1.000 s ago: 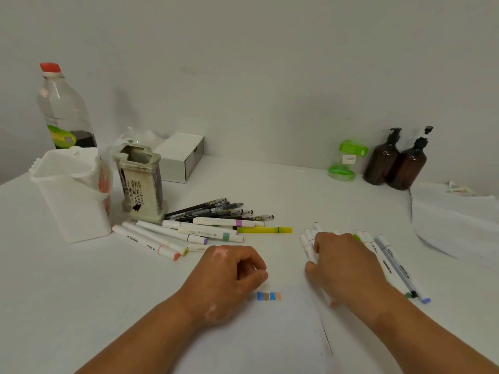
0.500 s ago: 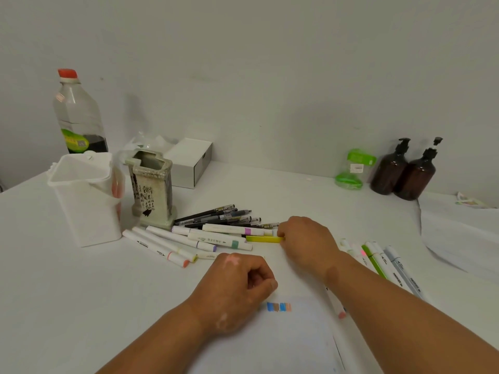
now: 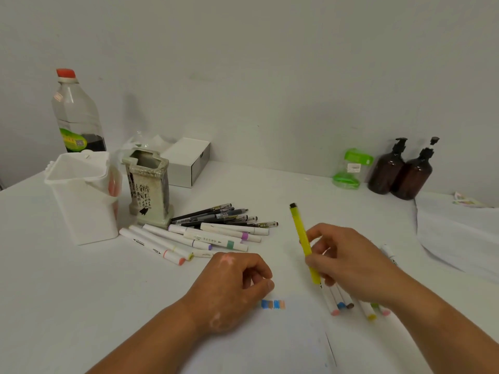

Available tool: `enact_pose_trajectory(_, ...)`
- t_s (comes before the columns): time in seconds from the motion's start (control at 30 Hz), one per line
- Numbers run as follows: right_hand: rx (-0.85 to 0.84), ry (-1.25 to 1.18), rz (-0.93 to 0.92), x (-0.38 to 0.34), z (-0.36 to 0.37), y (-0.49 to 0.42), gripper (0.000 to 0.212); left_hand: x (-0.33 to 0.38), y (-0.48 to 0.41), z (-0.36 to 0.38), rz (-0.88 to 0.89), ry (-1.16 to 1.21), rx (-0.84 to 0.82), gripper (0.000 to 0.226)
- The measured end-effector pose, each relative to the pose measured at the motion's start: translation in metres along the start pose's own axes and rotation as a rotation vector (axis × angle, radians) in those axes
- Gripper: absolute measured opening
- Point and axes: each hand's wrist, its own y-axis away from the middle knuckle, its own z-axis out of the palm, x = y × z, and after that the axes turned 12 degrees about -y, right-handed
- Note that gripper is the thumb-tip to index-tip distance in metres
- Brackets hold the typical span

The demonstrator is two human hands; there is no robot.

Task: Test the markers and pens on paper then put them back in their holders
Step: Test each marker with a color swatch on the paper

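The right hand grips a yellow highlighter by its lower barrel, dark end tilted up above the table. The left hand rests on the paper as an empty curled fist beside colour swatches. Farther back, loose markers lie beside a white holder and a ceramic holder.

The right hand hides most of the markers beneath it. The paper runs off the bottom edge. The jar's label is unreadable.
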Motion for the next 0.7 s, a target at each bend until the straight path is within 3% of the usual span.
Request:
enact_pose_trajectory(0.1,0.0,-0.439,0.041,0.008,0.015,0.023,0.011,0.005,0.002,0.001,0.072,0.045,-0.005,0.017)
enact_pose_trajectory(0.2,0.056,-0.692,0.029,0.016,0.033,0.032,0.012,0.008,0.004,0.003,0.119,0.033,-0.029,0.026)
enact_pose_trajectory(0.53,0.027,-0.76,-0.064,0.03,0.038,0.039,0.013,0.009,0.004,0.007,0.11,-0.147,0.035,0.021)
enact_pose_trajectory(0.7,-0.016,-0.716,-0.119,0.031,0.044,0.042,0.021,0.024,0.004,0.011,0.268,-0.175,-0.02,0.021)
